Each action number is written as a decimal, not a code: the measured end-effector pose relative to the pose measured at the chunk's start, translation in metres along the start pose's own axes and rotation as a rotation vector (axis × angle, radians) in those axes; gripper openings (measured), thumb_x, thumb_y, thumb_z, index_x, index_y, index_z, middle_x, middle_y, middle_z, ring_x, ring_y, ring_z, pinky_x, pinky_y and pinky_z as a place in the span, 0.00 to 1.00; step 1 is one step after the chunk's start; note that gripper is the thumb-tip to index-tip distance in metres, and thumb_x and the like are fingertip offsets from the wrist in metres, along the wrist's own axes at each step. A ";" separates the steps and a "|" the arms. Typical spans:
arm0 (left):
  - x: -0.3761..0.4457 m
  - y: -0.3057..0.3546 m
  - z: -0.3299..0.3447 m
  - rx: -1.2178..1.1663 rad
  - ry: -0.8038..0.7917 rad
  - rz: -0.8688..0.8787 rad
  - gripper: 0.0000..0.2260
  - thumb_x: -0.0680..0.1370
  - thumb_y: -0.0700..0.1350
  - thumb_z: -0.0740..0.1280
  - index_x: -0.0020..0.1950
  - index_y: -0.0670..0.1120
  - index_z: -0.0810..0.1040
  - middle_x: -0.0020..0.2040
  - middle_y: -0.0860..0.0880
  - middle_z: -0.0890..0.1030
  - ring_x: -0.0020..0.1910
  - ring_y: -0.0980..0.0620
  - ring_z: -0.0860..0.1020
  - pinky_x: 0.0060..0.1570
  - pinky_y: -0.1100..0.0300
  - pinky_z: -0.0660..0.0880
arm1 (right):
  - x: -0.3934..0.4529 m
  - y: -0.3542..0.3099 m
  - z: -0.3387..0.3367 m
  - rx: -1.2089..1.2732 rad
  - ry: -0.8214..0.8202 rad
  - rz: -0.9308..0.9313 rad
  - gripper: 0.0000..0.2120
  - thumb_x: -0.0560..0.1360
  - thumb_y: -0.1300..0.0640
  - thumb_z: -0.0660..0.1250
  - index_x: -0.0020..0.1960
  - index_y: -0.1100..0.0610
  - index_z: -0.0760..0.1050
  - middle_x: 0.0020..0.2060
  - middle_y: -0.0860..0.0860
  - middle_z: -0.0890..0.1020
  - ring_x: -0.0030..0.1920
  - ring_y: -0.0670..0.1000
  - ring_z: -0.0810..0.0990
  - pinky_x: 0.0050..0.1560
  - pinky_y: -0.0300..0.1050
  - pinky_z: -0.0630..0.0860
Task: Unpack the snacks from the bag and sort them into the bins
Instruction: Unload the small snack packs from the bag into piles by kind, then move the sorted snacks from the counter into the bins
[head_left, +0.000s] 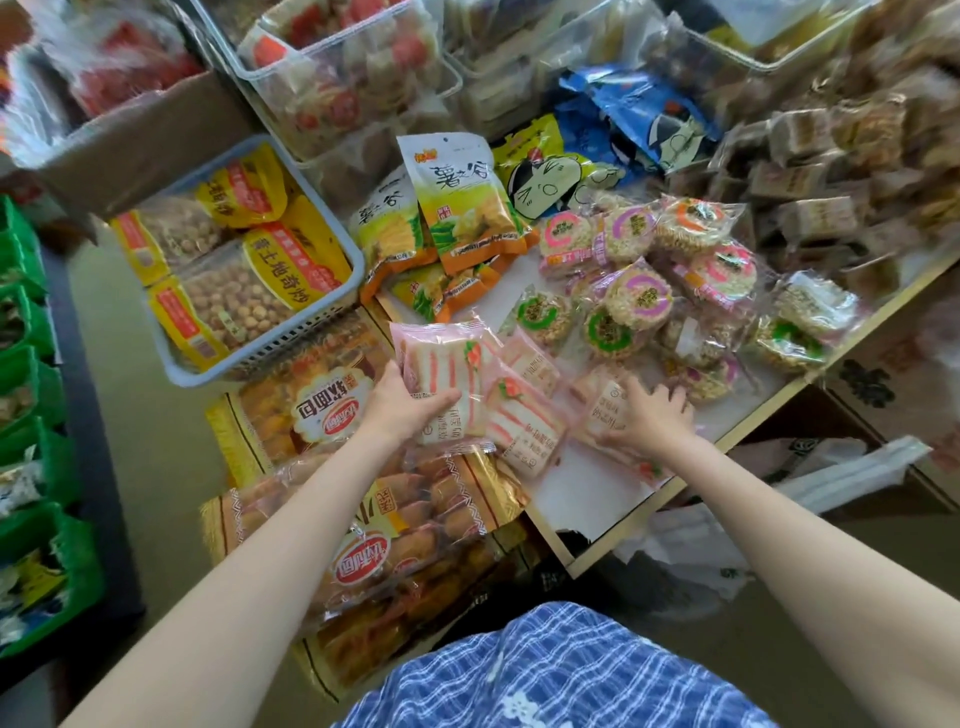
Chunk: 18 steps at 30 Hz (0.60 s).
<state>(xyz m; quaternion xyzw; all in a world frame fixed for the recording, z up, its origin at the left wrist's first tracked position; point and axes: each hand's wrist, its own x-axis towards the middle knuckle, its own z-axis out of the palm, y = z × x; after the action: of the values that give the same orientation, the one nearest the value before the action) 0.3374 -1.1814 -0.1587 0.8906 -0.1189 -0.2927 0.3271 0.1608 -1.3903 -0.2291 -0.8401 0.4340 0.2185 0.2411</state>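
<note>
Many snack packets (644, 291) crowding white tabletop (587, 483), bins (332, 67) behind

You see two hands, the left hand (402, 402) and the right hand (652, 415). Pink sandwich packets (449, 364): at least four, overlapping, so the exact number cannot be told. Yellow-green chip bags (467, 208): two upright, with more lying beneath them. Peanut bags (234, 296) in the grey basket (332, 317): about four. Large bread bags (311, 405): two. Round rice-cake packets (639, 296): roughly a dozen, some hidden. Clear plastic bins (291, 67): at least three.
</note>
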 end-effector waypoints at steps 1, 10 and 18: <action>0.001 -0.003 0.000 -0.004 0.000 -0.004 0.31 0.69 0.52 0.75 0.66 0.43 0.67 0.61 0.45 0.76 0.59 0.47 0.76 0.61 0.50 0.73 | -0.002 -0.002 0.002 -0.047 0.048 -0.009 0.43 0.67 0.42 0.73 0.73 0.52 0.53 0.66 0.65 0.63 0.69 0.66 0.60 0.70 0.63 0.56; 0.011 -0.006 0.000 0.044 -0.015 -0.043 0.34 0.69 0.56 0.74 0.68 0.42 0.66 0.62 0.44 0.76 0.60 0.44 0.75 0.61 0.48 0.73 | 0.000 -0.002 -0.025 0.000 -0.005 -0.104 0.44 0.62 0.47 0.78 0.68 0.58 0.59 0.63 0.60 0.64 0.57 0.63 0.73 0.57 0.56 0.73; 0.016 0.001 0.002 0.002 -0.037 -0.014 0.32 0.67 0.57 0.75 0.65 0.45 0.68 0.62 0.44 0.76 0.60 0.45 0.75 0.61 0.46 0.72 | -0.023 -0.014 -0.083 0.015 -0.257 -0.386 0.25 0.64 0.54 0.78 0.53 0.56 0.68 0.49 0.50 0.78 0.50 0.51 0.77 0.49 0.46 0.74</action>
<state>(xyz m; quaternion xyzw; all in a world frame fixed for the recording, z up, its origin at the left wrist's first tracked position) 0.3484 -1.1897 -0.1664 0.8862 -0.1189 -0.3113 0.3220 0.1730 -1.4184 -0.1469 -0.8711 0.2326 0.2700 0.3380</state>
